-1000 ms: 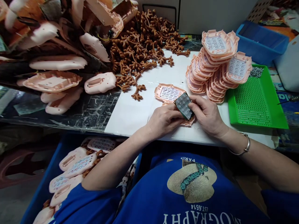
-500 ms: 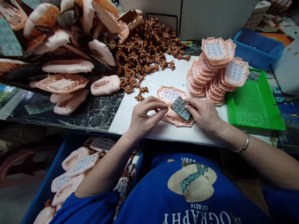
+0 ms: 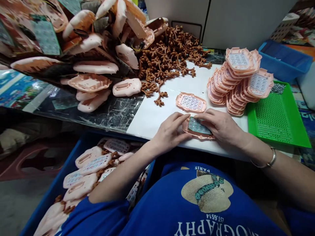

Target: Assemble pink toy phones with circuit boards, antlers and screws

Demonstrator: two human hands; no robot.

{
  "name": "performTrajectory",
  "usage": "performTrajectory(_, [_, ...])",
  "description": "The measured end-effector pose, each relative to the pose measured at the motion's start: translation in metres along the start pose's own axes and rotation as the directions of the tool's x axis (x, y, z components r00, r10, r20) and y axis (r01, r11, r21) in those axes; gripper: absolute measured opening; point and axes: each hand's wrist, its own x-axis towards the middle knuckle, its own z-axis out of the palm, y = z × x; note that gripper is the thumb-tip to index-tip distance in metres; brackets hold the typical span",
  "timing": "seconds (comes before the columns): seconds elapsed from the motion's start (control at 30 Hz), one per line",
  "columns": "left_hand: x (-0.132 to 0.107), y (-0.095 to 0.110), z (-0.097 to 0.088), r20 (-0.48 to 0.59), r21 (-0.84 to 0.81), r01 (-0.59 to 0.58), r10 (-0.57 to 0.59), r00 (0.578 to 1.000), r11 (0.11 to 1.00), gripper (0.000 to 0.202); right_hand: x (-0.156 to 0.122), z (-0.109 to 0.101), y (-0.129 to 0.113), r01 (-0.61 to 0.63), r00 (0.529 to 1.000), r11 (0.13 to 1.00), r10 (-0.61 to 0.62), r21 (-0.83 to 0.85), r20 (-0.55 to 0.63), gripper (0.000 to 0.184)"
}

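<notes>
A green circuit board (image 3: 198,126) with a clear, bumpy keypad sheet lies in an open pink plastic shell half (image 3: 199,135) at the table's front edge. My left hand (image 3: 171,129) is closed around the left end of this shell half, thumb low and fingers at the upper rim. From the right, my right hand (image 3: 220,124) grips the board, its fingers covering the board's right end. Just behind them rests a pink front shell half (image 3: 191,102) with a white keypad in it, apart from both hands.
Stacked pink front shells (image 3: 226,77) stand at back right, beside a green tray (image 3: 273,118) and a blue bin (image 3: 285,60). Brown antler-like pieces (image 3: 169,54) are heaped at the back. Pink shells (image 3: 92,67) pile up left. A blue crate (image 3: 73,146) below holds assembled pink pieces.
The circuit board has come down from above the shell halves into the nearer one. My left hand has moved from a pinch near the board to the shell's left end. The view has shifted.
</notes>
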Motion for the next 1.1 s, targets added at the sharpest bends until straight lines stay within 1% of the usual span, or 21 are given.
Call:
performTrajectory(0.07, [-0.004,0.006,0.005,-0.011,0.032,-0.001,0.002,1.0,0.999,0.062,-0.009,-0.004,-0.003,0.049,0.998,0.998,-0.047,-0.048,0.03,0.031])
performTrajectory(0.13, [-0.007,0.011,0.01,-0.005,0.081,-0.004,0.004,1.0,0.997,0.065,-0.018,-0.009,-0.005,0.09,0.995,0.993,-0.086,-0.072,0.053,0.036])
performTrajectory(0.27, [-0.009,0.025,0.019,0.046,0.199,0.026,-0.036,0.998,0.98,0.066,-0.034,-0.018,-0.005,0.11,0.991,0.992,-0.104,-0.064,0.088,0.041])
performTrajectory(0.43, [-0.007,0.037,0.025,0.082,0.235,0.036,-0.056,0.995,0.971,0.064,-0.046,-0.025,0.004,0.167,0.981,0.985,-0.162,-0.039,0.11,0.051])
performTrajectory(0.5, [-0.006,0.039,0.026,0.075,0.237,0.031,-0.05,0.996,0.971,0.064,-0.05,-0.024,0.006,0.188,0.979,0.98,-0.182,-0.062,0.094,0.05])
performTrajectory(0.57, [-0.005,0.039,0.027,0.06,0.229,0.027,-0.042,0.997,0.973,0.064,-0.053,-0.023,0.007,0.194,0.981,0.975,-0.19,-0.109,0.045,0.048])
performTrajectory(0.67, [-0.004,0.039,0.029,0.058,0.21,0.03,-0.043,0.997,0.977,0.063,-0.057,-0.02,0.006,0.166,0.985,0.975,-0.169,-0.148,-0.01,0.047])
performTrajectory(0.8, [-0.003,0.04,0.029,0.062,0.179,0.059,-0.071,0.996,0.982,0.064,-0.059,-0.019,0.005,0.146,0.989,0.977,-0.15,-0.158,-0.017,0.048])
performTrajectory(0.97, [-0.002,0.041,0.029,0.043,0.18,0.048,-0.057,0.997,0.982,0.064,-0.06,-0.018,0.006,0.162,0.984,0.972,-0.171,-0.168,-0.041,0.046])
performTrajectory(1.1, [-0.002,0.04,0.029,0.055,0.179,0.051,-0.062,0.997,0.983,0.062,-0.06,-0.019,0.007,0.178,0.982,0.972,-0.185,-0.156,-0.037,0.044])
